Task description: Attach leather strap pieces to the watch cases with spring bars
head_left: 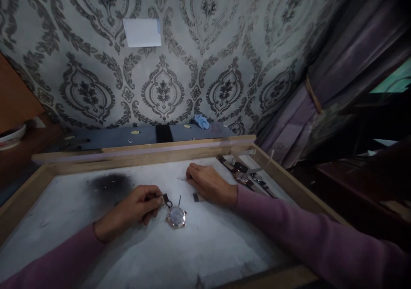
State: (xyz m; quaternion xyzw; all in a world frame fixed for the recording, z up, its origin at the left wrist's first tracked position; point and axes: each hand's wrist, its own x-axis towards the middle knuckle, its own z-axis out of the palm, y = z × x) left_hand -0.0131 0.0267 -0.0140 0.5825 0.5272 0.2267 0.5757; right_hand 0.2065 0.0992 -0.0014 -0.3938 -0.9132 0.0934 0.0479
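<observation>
My left hand (pixel 143 204) is closed, thumb and fingers pinching a short dark strap piece (pixel 165 198) with a small black loop at its end. Just right of that loop a round watch case (pixel 176 217) with a rose-gold rim lies on the white surface, no strap visible on it. A thin dark pin-like piece (pixel 180 200) is by its top edge. Farther back, my right hand (pixel 205 182) is closed around a slim metal tool (pixel 181 178); only its pointed tip shows, its kind hidden. Below those fingers lies a small dark flat piece (pixel 195 197), partly covered.
A raised wooden frame (pixel 147 153) borders the white work surface (pixel 135 254). Watches with dark straps (pixel 241 176) lie at the back right. Behind the frame are a crumpled blue cloth (pixel 201 122) and a patterned wall. A bowl (pixel 13 137) stands far left.
</observation>
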